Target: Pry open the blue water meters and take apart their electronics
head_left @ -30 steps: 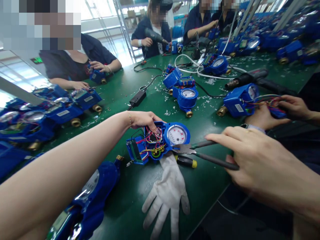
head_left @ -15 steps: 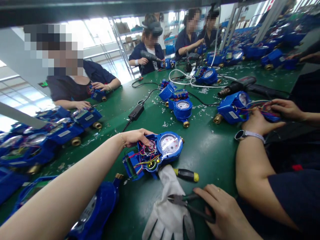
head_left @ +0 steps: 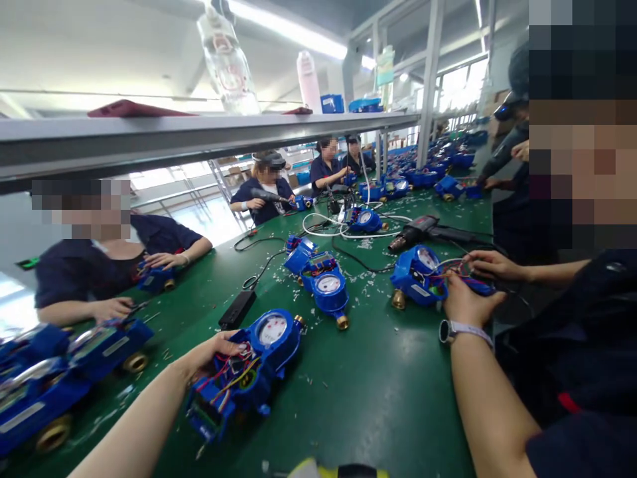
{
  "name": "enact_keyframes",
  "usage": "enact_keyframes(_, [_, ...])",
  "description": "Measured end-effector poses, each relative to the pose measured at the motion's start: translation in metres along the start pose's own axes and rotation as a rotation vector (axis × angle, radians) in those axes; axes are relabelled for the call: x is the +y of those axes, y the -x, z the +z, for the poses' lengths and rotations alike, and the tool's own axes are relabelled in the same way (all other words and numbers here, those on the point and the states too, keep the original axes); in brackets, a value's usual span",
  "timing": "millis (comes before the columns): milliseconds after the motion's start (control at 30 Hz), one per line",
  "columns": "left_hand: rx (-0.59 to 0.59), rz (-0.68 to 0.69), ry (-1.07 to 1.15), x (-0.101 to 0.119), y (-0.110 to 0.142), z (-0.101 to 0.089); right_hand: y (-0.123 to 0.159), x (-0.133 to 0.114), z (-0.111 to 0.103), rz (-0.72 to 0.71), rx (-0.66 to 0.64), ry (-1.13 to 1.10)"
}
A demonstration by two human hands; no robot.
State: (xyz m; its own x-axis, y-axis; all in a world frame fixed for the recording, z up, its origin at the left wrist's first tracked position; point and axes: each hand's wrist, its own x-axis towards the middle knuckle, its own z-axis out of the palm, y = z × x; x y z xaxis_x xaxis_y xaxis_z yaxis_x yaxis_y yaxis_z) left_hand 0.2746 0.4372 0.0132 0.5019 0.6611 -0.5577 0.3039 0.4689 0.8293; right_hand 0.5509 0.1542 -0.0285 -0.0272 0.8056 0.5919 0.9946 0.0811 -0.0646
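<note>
My left hand (head_left: 216, 352) grips the side of a blue water meter (head_left: 283, 348), its thumb over the open housing. Red, yellow and black wires lie in that housing, and a small circuit board hangs at its near end. The round dial faces up, and a brass fitting sticks out at the far end. My right hand is out of view. At the bottom edge shows part of a yellow and black screwdriver handle (head_left: 361, 472), cut off by the frame.
Two more meters (head_left: 329, 285) stand ahead, by a black power box (head_left: 237, 310). At right a co-worker's hands (head_left: 465, 299) hold a wired meter (head_left: 418, 275), near a heat gun (head_left: 413, 232). Meters crowd the left side (head_left: 44, 392). A shelf (head_left: 164, 136) with bottles crosses above.
My view has tilted up, bringing in the shelf. The held meter has turned, its dial end pointing further away. My right hand with the cutting pliers and the white glove have left the view.
</note>
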Motion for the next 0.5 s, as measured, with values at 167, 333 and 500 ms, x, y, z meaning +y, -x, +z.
enact_keyframes(167, [0.206, 0.006, 0.097, 0.007, -0.029, 0.004, -0.069, 0.099, -0.019, 0.153, 0.037, 0.115])
enact_keyframes(333, [0.362, 0.084, 0.108, 0.012, -0.062, 0.023, -0.082, 0.136, -0.020, 0.160, 0.024, 0.132])
enact_keyframes(500, [0.406, 0.040, -0.119, 0.017, -0.056, 0.012, -0.077, 0.146, -0.017, 0.156, 0.088, 0.102])
